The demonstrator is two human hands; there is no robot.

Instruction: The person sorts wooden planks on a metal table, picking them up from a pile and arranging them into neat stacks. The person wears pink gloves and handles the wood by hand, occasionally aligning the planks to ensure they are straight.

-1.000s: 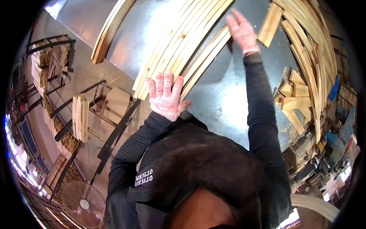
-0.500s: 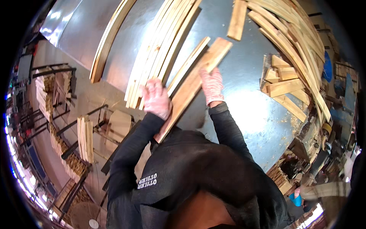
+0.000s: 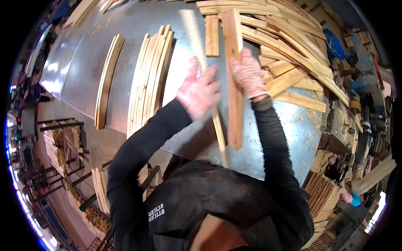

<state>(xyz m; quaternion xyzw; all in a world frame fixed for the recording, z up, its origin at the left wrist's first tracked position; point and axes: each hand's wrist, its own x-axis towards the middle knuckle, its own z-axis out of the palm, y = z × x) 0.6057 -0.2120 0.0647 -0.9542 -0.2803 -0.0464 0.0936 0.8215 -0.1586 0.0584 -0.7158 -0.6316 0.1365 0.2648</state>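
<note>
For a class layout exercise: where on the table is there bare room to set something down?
The table is bare just left of the lone board, between that board and the row of strips, and between the row and the left hand. The picture's upper right is crowded with piled boards and offcuts.

Metal first: the worktop point(image 3: 83, 62) shines smooth and glossy, bright glare across it, faint scuffs dulling the sheen! And on it, bare wood: the broad plank point(image 3: 235, 115) shows a flat, matt, unvarnished face with grain visible, while the narrow strip point(image 3: 193, 35) is pale wood, too blurred to read its finish. Knitted cloth covers the left hand point(image 3: 199, 94) and the right hand point(image 3: 249, 75), matt and lightly textured. Soft, matt dark cloth on the sleeves point(image 3: 146, 131)! The row of strips point(image 3: 146, 79): raw wood, knots dotting it. Powdery sawdust point(image 3: 312, 115) roughens the metal over there!
</note>
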